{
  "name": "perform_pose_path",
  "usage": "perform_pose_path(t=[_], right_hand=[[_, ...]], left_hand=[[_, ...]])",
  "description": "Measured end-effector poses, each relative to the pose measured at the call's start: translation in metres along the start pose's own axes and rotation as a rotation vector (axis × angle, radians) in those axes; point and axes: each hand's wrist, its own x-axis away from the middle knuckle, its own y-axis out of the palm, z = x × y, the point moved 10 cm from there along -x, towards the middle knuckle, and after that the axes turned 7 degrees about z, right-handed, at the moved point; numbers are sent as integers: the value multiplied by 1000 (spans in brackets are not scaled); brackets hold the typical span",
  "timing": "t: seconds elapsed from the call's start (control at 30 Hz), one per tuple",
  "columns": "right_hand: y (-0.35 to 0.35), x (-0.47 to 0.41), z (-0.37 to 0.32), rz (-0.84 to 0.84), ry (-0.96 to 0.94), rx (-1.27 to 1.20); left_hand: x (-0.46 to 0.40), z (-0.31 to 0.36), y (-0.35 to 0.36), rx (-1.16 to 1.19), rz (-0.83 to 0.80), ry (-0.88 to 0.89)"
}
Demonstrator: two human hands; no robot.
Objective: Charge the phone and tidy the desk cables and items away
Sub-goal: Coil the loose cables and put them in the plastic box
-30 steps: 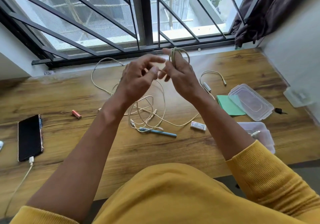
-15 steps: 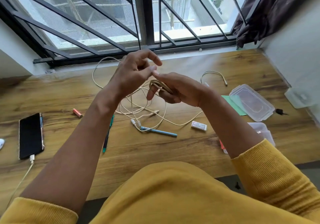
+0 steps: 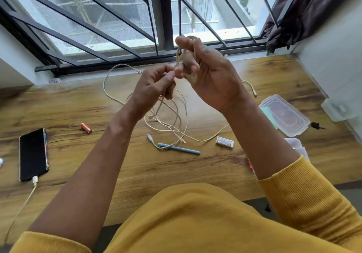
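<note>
Cream-coloured rubbery charging cable (image 3: 177, 115), thin and long, is the item in hand. Several turns of it are wound around the raised fingers (image 3: 188, 60) of the right hand (image 3: 211, 80), which curl to keep the coil from slipping. Just beside those fingers, the left hand (image 3: 154, 84) pinches the free run of cable between thumb and fingertips, apparently to feed the next turn under tension. Below both hands the slack hangs down to a loose tangle on the brown wood-grain desk (image 3: 137, 174), so winding is judged part-done. Beneath that tangle lies a blue plastic pen (image 3: 179, 148), with a small white wrapped eraser (image 3: 224, 141) beside it. Well left of the fingers, the black slab phone (image 3: 33, 154) lies flat with a white plug (image 3: 35, 180) seated; charging appears arranged.
</note>
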Motion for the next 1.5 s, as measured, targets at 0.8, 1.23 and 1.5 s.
perform_pose_path(t=[0.8, 1.23, 1.5], right_hand=[[-65, -13, 10, 422, -93, 1281], [-27, 33, 85, -145, 536, 568], [7, 31, 60, -253, 470, 194]], left_hand=[[-10, -3, -27, -346, 175, 66], [-1, 10, -33, -444, 142, 169], [6, 7, -32, -278, 235, 205]])
